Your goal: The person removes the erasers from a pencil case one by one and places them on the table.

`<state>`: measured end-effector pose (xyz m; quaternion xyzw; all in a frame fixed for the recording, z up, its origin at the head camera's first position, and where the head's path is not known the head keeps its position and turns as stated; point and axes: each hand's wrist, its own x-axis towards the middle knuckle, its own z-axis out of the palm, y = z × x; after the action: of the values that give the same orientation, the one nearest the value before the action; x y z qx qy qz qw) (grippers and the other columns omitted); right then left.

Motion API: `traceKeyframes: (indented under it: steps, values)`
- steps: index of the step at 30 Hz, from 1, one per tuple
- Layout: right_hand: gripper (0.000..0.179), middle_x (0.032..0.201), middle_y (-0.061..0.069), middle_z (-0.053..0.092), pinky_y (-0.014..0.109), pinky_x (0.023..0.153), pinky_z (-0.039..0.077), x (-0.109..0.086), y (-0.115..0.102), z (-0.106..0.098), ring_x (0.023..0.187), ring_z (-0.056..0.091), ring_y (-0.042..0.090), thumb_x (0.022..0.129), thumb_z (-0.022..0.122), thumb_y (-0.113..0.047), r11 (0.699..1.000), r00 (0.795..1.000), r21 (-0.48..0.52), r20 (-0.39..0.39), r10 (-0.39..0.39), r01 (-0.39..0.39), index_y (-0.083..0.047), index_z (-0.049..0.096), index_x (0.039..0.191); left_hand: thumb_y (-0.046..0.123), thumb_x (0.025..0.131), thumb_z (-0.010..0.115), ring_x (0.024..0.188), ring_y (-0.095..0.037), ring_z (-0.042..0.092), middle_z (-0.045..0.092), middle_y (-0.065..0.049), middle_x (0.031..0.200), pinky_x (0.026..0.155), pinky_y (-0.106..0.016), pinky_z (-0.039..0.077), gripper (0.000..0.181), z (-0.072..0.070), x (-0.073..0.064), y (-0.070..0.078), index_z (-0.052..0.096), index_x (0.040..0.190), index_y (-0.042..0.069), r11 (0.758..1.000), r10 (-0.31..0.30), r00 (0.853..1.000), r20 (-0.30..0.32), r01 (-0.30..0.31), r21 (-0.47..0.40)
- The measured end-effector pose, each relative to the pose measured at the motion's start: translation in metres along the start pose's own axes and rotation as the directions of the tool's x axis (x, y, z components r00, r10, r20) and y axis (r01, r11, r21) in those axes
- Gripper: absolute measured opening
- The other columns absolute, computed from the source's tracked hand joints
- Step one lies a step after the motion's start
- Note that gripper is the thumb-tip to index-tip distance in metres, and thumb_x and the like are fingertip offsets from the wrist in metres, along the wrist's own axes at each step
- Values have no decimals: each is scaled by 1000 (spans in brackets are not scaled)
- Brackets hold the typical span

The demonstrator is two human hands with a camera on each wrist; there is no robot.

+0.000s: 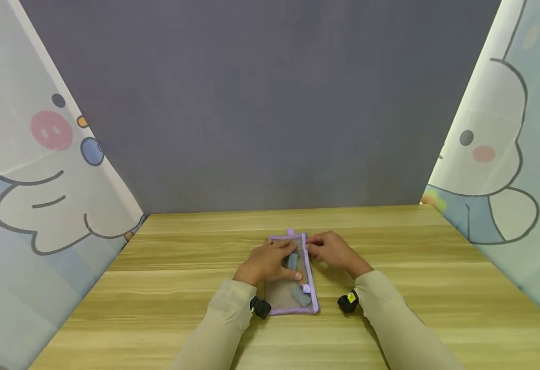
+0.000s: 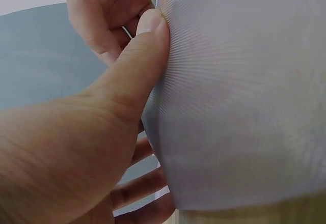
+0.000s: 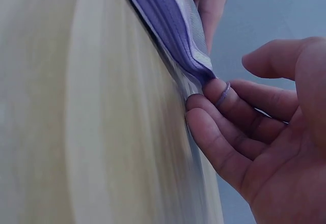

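Observation:
A mesh zipper pouch [image 1: 281,295] with purple trim lies flat on the table in the head view. Through the mesh, grey-blue block-like pieces [image 1: 301,296] show inside. My left hand [image 1: 270,263] rests on the pouch with its fingers spread. In the left wrist view its thumb [image 2: 130,63] presses along the sheer mesh [image 2: 244,81]. At the pouch's upper right edge, my right hand [image 1: 335,252] has its fingers curled by the purple zipper band [image 3: 165,23]. A thin purple loop [image 3: 222,94] passes over one of those fingers; the thumb [image 3: 270,58] stands apart.
The pouch lies on a wood-grain table [image 1: 168,288]. Behind it rises a dark grey panel [image 1: 270,113]. Cartoon-printed curtains [image 1: 43,169] hang at both sides. Each wrist wears a small black device [image 1: 347,303].

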<state>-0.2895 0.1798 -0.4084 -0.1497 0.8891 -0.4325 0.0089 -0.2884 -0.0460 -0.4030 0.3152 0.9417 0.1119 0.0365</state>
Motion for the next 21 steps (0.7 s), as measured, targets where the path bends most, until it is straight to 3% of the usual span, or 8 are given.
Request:
traceKeyframes:
  steps: [6,14,21]
  values:
    - [27,89,7,72,30,62,52,-4,2,2,71,65,18,100,60,-13,1000,1000,1,8,-22,22,6,71,115,68,83,68,143,-42,31,36,0,160,104,-55,40,89,6,-1,0,41,155,22,1000,19,1000,-4,-19,12]
    - [29,103,11,73,29,66,53,-3,-1,4,75,67,16,100,60,-15,1000,1000,1,1,-17,17,4,71,119,70,83,65,141,-35,35,36,0,160,104,-54,40,90,5,0,-4,41,156,23,998,15,1000,-15,-14,64]
    - [31,101,9,73,29,65,53,-6,-4,4,73,66,13,100,60,-16,999,1000,-32,-9,-24,24,3,70,121,70,83,65,143,-37,33,35,-1,160,104,-53,41,90,4,0,-4,40,156,23,997,20,1000,-17,-19,74]
